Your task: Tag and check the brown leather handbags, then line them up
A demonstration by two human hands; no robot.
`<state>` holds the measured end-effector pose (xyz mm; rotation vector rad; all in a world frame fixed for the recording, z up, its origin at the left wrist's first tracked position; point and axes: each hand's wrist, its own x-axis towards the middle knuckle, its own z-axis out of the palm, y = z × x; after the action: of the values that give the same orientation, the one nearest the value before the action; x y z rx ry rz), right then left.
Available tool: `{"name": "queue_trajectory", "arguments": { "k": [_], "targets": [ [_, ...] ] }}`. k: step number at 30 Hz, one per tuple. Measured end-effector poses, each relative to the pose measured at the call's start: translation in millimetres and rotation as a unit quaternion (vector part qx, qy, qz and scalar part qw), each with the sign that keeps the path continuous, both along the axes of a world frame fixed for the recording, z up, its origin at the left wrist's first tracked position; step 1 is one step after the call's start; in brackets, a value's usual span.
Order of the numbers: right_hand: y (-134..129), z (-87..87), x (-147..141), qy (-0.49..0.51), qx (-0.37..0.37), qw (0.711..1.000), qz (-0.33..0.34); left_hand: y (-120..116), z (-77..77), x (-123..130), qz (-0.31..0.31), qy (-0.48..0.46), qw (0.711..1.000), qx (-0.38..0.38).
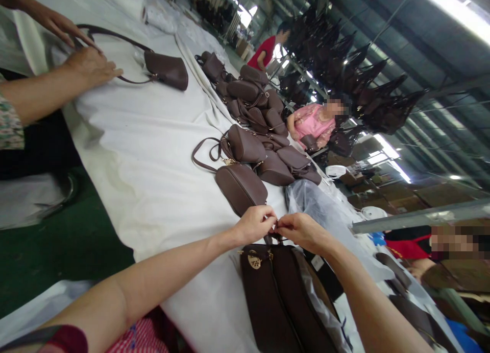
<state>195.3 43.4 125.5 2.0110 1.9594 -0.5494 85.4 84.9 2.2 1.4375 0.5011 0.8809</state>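
A dark brown handbag (264,297) lies on the white cloth close to me, with a round gold charm (253,260) at its top edge and clear plastic along its right side. Just beyond its top, my left hand (257,222) and my right hand (302,231) meet with fingertips pinched together. What they pinch is small and dark, near the bag's strap, and too small to make out. A brown pouch-shaped bag (242,187) rests right beyond my left hand, its looped strap lying to the left.
A pile of brown bags (252,100) covers the table's far side, with plastic film (319,205) nearer. At left, another person's hands (88,64) hold the strap of a brown bag (168,71). A person in pink (312,123) sits across. A metal rail (421,215) crosses at right.
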Motion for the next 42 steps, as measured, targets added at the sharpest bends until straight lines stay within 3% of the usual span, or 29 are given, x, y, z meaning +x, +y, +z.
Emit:
{"name": "queue_trajectory", "arguments": {
  "k": [5,10,20,26,36,42],
  "targets": [
    [0,-4.6,6,0.009,0.002,1.000,0.010,-5,-8.6,9,-0.027,-0.053,0.991,-0.123],
    [2,-5.5,7,-0.005,-0.003,1.000,0.012,-11,-10.5,7,-0.046,-0.118,0.973,-0.194],
    [2,-6.1,8,-0.035,0.001,0.999,0.029,-22,-12.5,16,-0.006,-0.125,0.973,-0.195],
    [2,-5.4,7,-0.029,0.003,0.999,0.021,-20,-17.5,16,-0.048,-0.134,0.965,-0.218],
    [2,-13.9,25,0.060,-0.023,0.998,-0.022,-17,-21.2,17,-0.064,-0.171,0.942,-0.282],
    [1,-12.2,23,0.048,-0.019,0.999,-0.009,-17,-23.0,18,-0.074,-0.173,0.939,-0.288]
  ]
}}
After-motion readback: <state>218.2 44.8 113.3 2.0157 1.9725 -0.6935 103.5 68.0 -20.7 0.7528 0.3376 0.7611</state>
